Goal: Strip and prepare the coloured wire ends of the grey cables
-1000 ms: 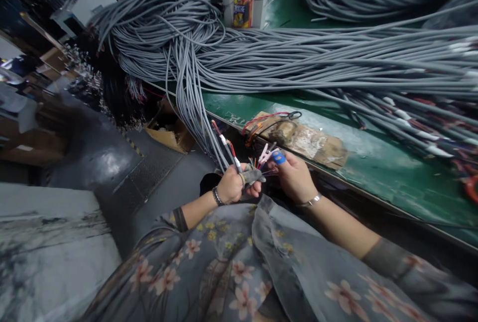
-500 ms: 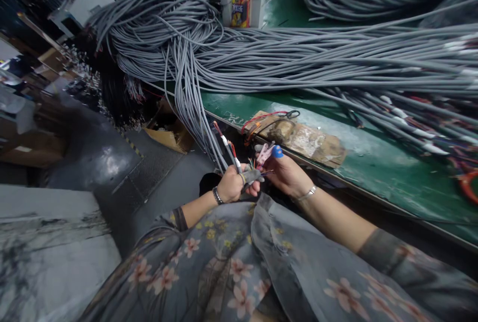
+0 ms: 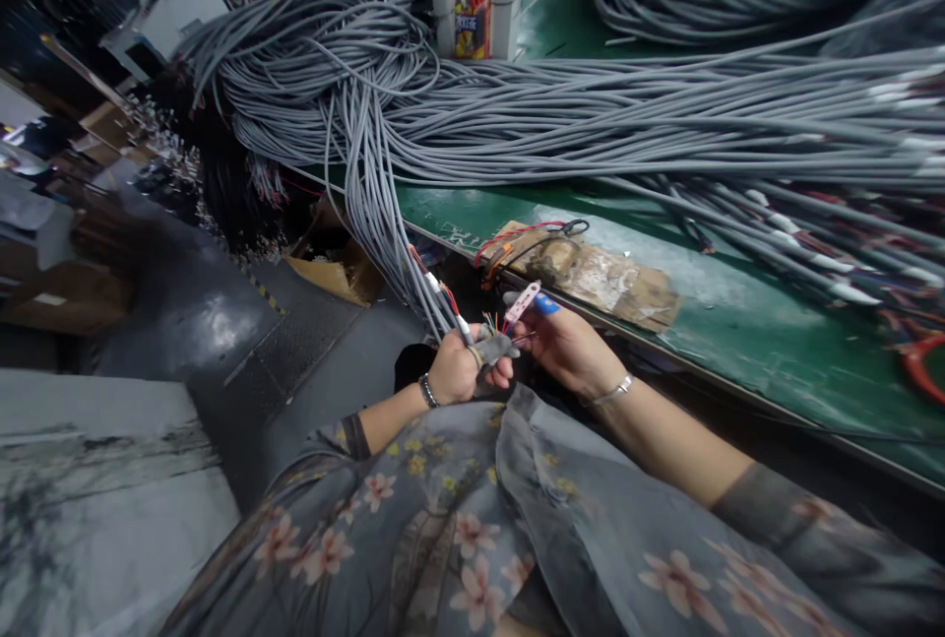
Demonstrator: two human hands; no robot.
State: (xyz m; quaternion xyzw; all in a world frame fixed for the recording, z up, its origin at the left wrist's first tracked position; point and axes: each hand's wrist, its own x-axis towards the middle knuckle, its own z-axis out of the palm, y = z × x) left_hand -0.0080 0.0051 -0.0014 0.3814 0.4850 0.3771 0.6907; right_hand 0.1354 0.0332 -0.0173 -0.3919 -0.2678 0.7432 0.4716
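My left hand (image 3: pixel 455 369) is closed round the ends of several grey cables (image 3: pixel 426 307), with grey covering on its thumb and fingertip. Thin coloured wires (image 3: pixel 493 324) fan out from its grip, toward the other hand. Just to the right, my right hand (image 3: pixel 567 344), a blue cover on one fingertip, pinches a small pink strip with dark holes (image 3: pixel 523 306) against the wires. White-wrapped ends with red wires (image 3: pixel 445 300) stick up above my left hand. The exact contact between the strip and the wires is too small to make out.
A thick bundle of grey cables (image 3: pixel 532 130) lies along the green table (image 3: pixel 738 322). Near its edge lies a worn wooden block (image 3: pixel 627 287) with red and black leads. Orange-handled scissors (image 3: pixel 922 366) are at the right. A cardboard box (image 3: pixel 332 275) stands below on the floor.
The pink strip has turned more upright and into clearer view in my right hand. The cable ends above my left hand have tipped slightly left and down.
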